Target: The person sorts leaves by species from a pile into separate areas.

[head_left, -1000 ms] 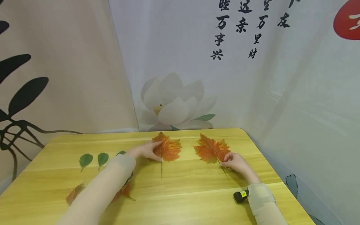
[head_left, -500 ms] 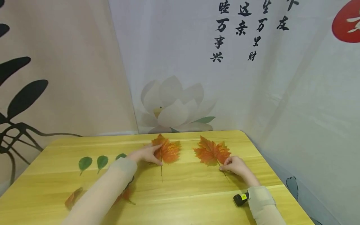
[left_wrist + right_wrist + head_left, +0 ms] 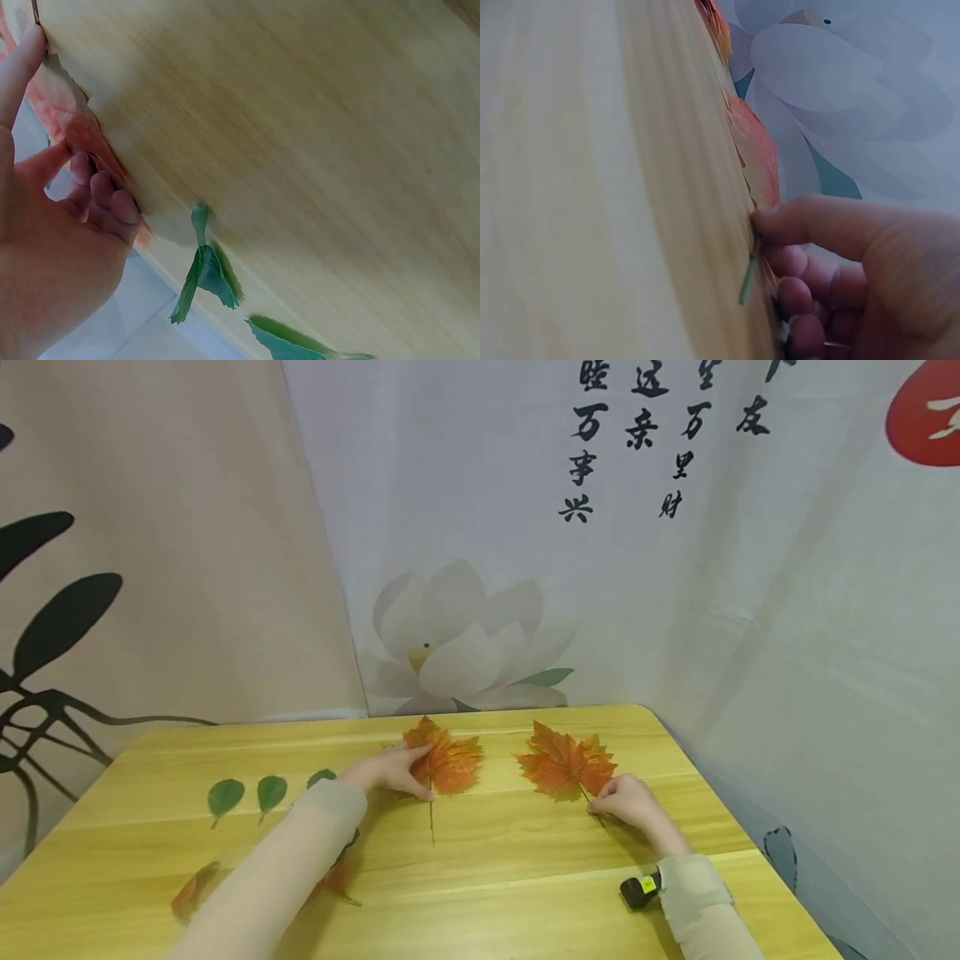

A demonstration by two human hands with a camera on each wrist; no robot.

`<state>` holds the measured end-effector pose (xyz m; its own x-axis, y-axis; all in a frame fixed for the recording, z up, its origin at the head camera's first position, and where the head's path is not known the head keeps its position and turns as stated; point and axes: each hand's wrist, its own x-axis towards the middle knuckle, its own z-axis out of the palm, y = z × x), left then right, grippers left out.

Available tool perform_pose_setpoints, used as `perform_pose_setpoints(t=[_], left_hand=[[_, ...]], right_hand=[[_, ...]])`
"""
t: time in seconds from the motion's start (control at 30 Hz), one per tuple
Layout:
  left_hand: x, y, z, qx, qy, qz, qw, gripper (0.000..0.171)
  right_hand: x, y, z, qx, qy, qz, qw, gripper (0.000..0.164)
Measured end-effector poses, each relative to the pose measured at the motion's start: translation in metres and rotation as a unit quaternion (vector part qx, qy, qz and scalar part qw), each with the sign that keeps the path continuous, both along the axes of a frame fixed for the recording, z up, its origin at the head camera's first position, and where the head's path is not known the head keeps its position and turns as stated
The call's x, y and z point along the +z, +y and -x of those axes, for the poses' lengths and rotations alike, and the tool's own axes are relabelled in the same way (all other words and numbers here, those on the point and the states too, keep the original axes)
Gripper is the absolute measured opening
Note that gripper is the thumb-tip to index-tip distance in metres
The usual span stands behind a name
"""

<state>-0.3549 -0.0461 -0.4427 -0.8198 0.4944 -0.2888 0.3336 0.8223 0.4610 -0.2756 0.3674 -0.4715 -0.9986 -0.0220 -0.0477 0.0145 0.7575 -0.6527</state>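
Two orange maple leaves lie near the table's far edge. My left hand (image 3: 386, 772) rests on the left maple leaf (image 3: 456, 767), its index finger across the blade and its thumb at the stem. In the left wrist view, thumb and index finger of this hand (image 3: 60, 255) are spread and the other fingers bend loosely beside the leaf (image 3: 64, 112). My right hand (image 3: 633, 802) pinches the stem of the right maple leaf (image 3: 558, 762) between thumb and fingers. The right wrist view shows the green stem end (image 3: 747, 281) sticking out below the thumb.
Small green leaves (image 3: 226, 797) lie in a row on the left of the wooden table (image 3: 495, 893). A reddish-brown leaf (image 3: 193, 892) and another orange leaf (image 3: 339, 883), partly under the left forearm, are nearer. A printed curtain (image 3: 480, 527) hangs directly behind.
My left hand stays on its maple leaf. The right fingers have shifted slightly along the stem of the other. The head view has tilted a little; the leaves lie nearly as before.
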Motion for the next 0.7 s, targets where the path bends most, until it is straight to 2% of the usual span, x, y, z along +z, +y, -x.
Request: perform_pose_setpoints(t=[0.17,0.37,0.6,0.7], left_hand=[[0.001,0.001,-0.001,0.002,-0.001,-0.005,1.0,0.099],[0.0,0.002,-0.002,0.008,-0.003,-0.008,0.9999,0.1],[0.0,0.001,-0.002,0.011,-0.008,-0.016,0.9998,0.1],[-0.002,0.0,0.0,0.01,-0.005,-0.016,0.9998,0.1]], right_hand=[[-0.002,0.0,0.002,-0.001,0.004,-0.005,1.0,0.041],[0.003,-0.002,-0.001,-0.001,0.001,-0.008,1.0,0.045],[0.009,-0.007,-0.004,0.011,0.002,-0.054,0.998,0.052],[0.009,-0.008,-0.004,0.015,-0.004,-0.049,0.999,0.052]])
